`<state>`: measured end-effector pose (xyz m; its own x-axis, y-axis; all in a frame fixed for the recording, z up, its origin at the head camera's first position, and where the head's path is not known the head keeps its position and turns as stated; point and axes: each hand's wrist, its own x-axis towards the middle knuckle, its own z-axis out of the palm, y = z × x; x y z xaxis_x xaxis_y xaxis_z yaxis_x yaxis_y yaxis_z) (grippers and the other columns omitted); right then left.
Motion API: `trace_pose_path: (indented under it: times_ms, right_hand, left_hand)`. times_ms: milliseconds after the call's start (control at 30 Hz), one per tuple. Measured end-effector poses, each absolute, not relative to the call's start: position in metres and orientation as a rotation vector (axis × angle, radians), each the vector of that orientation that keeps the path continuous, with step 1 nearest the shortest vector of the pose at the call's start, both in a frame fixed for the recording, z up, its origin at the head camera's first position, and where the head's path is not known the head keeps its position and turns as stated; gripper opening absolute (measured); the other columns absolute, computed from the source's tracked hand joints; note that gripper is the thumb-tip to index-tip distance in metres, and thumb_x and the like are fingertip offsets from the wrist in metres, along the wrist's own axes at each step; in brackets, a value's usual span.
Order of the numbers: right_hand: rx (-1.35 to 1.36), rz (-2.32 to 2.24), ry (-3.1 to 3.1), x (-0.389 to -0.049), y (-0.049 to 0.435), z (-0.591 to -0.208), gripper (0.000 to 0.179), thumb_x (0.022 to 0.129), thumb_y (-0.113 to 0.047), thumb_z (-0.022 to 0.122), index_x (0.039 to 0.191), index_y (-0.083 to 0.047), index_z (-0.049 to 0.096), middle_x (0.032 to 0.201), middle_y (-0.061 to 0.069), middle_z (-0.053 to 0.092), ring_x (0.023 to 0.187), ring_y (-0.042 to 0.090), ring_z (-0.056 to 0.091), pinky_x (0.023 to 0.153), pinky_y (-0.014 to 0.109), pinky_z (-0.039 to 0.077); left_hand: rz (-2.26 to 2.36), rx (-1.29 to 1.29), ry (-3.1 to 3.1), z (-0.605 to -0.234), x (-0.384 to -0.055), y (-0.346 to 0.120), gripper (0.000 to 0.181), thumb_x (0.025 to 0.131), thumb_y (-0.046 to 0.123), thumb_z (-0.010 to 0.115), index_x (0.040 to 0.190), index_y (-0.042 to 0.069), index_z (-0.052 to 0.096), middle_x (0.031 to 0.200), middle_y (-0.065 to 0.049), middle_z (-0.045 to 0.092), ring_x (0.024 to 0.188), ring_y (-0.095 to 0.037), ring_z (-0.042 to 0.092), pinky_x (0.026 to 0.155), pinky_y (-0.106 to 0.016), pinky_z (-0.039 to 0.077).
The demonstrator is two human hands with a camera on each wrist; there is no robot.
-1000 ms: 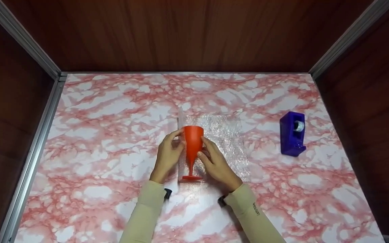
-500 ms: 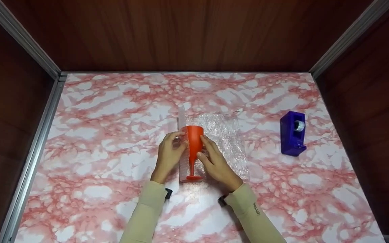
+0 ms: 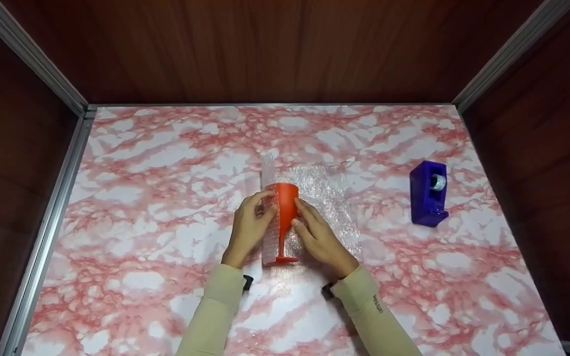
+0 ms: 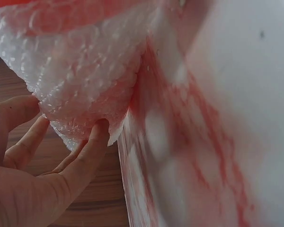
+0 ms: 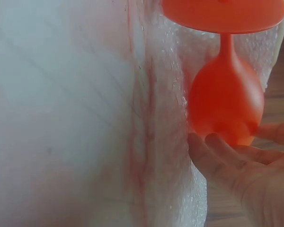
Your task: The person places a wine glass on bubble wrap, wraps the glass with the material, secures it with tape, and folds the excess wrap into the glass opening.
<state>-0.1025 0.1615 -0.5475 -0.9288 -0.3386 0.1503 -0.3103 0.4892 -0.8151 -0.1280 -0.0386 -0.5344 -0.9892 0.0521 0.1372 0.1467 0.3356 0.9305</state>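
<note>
An orange goblet [image 3: 288, 210] lies on a sheet of clear bubble wrap [image 3: 320, 190], its foot toward me. My left hand [image 3: 250, 225] holds the sheet's left edge, which is folded up over the goblet's left side. In the left wrist view thumb and fingers grip that bubble wrap [image 4: 80, 80], with orange showing behind it. On the other side, my right hand [image 3: 323, 242] holds the goblet's bowl between thumb and fingers. The right wrist view shows its fingertips against the bowl [image 5: 227, 101], with stem and foot uncovered.
A purple tape dispenser [image 3: 428, 193] with a roll of tape stands to the right on the pink-and-white marbled table [image 3: 166, 143]. Dark wooden panels [image 3: 275, 54] enclose the back and both sides.
The left flap of bubble wrap has come further over the goblet, covering more of its left side. My left hand has shifted slightly right; the right hand stays nearly in place.
</note>
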Motion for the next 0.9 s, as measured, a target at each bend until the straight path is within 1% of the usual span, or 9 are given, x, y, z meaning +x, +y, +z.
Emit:
trace_pose_path:
  times_ms: [167, 333, 400, 500, 600, 733, 900]
  right_hand:
    - [-0.624, -1.516, 2.664, -0.1021, 0.1604, -0.5516, 0.056, 0.107, -0.024, 0.048, 0.155, 0.001, 0.032, 0.155, 0.02, 0.035, 0.127, 0.032, 0.054, 0.106, 0.043, 0.042]
    - [-0.647, -1.565, 2.672, -0.1022, 0.1594, -0.5534, 0.055, 0.106, -0.02, 0.05, 0.152, 0.006, 0.034, 0.155, 0.02, 0.033, 0.126, 0.033, 0.054, 0.104, 0.041, 0.044]
    - [-0.648, -1.594, 2.659, -0.1025, 0.1596, -0.5542, 0.056, 0.106, -0.02, 0.051, 0.153, 0.004, 0.033, 0.154, 0.018, 0.034, 0.123, 0.031, 0.056, 0.102, 0.04, 0.046]
    - [-0.641, -1.614, 2.637, -0.1029, 0.1603, -0.5545, 0.058, 0.106, -0.022, 0.051, 0.157, -0.006, 0.029, 0.153, 0.014, 0.038, 0.12, 0.028, 0.059, 0.099, 0.039, 0.048]
    - [-0.642, -1.57, 2.656, -0.1031, 0.161, -0.5539, 0.057, 0.107, -0.025, 0.05, 0.159, -0.014, 0.03, 0.155, 0.011, 0.037, 0.125, 0.027, 0.055, 0.103, 0.041, 0.044]
    - [-0.65, -1.486, 2.709, -0.1032, 0.1617, -0.5518, 0.052, 0.107, -0.027, 0.048, 0.156, -0.015, 0.037, 0.157, 0.012, 0.034, 0.133, 0.028, 0.047, 0.109, 0.044, 0.037]
    - [-0.642, -1.471, 2.714, -0.1037, 0.1624, -0.548, 0.051, 0.107, -0.029, 0.047, 0.155, -0.012, 0.039, 0.156, 0.015, 0.036, 0.134, 0.03, 0.045, 0.11, 0.045, 0.036]
  left_hand:
    - [-1.722, -0.208, -2.498, -0.5353, -0.1272, -0.0384, 0.031, 0.094, 0.015, 0.071, 0.125, 0.01, 0.069, 0.124, -0.013, 0.062, 0.102, -0.026, 0.064, 0.087, -0.035, 0.054]
    - [-1.695, -0.202, -2.511, -0.534, -0.1259, -0.036, 0.033, 0.094, 0.017, 0.072, 0.126, 0.01, 0.07, 0.127, -0.016, 0.059, 0.103, -0.026, 0.062, 0.086, -0.035, 0.054]
    - [-1.674, -0.198, -2.522, -0.533, -0.1256, -0.035, 0.033, 0.093, 0.019, 0.072, 0.126, 0.011, 0.07, 0.127, -0.016, 0.058, 0.104, -0.026, 0.061, 0.086, -0.036, 0.053]
    - [-1.637, -0.194, -2.541, -0.5319, -0.1253, -0.034, 0.034, 0.093, 0.021, 0.073, 0.126, 0.014, 0.07, 0.127, -0.016, 0.057, 0.104, -0.025, 0.059, 0.085, -0.038, 0.051]
    - [-1.6, -0.194, -2.56, -0.5315, -0.1251, -0.0336, 0.034, 0.093, 0.021, 0.073, 0.126, 0.016, 0.071, 0.127, -0.015, 0.057, 0.104, -0.025, 0.058, 0.085, -0.039, 0.05]
    - [-1.556, -0.205, -2.57, -0.5312, -0.1245, -0.0329, 0.035, 0.092, 0.021, 0.074, 0.126, 0.015, 0.071, 0.126, -0.014, 0.058, 0.103, -0.025, 0.058, 0.085, -0.04, 0.049]
    - [-1.514, -0.208, -2.585, -0.5311, -0.1233, -0.0313, 0.034, 0.092, 0.022, 0.074, 0.126, 0.017, 0.07, 0.127, -0.014, 0.055, 0.101, -0.025, 0.058, 0.087, -0.043, 0.048]
